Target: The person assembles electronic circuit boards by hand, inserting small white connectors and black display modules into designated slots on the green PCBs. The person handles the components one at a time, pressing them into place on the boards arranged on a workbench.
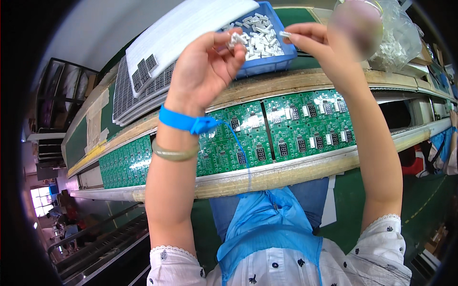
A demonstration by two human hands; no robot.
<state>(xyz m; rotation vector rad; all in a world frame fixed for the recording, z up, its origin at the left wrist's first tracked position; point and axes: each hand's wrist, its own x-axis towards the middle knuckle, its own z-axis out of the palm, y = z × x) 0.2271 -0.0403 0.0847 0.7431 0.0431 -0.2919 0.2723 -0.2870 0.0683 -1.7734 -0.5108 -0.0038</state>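
My left hand, palm up and fingers curled, holds a small cluster of white plastic connectors at its fingertips. It hangs over the near left side of a blue bin heaped with loose white connectors. Beyond the bin's right rim, my right hand pinches a single white connector between thumb and finger. Below both hands, green circuit boards lie in a row along a rail. Several boards carry black digit displays, and those towards the right also have white connectors.
Left of the bin, a white foam sheet lies on stacked trays of digit displays; a few loose displays rest on it. A clear bag of white parts is at the back right. A blue cord hangs from my left wristband.
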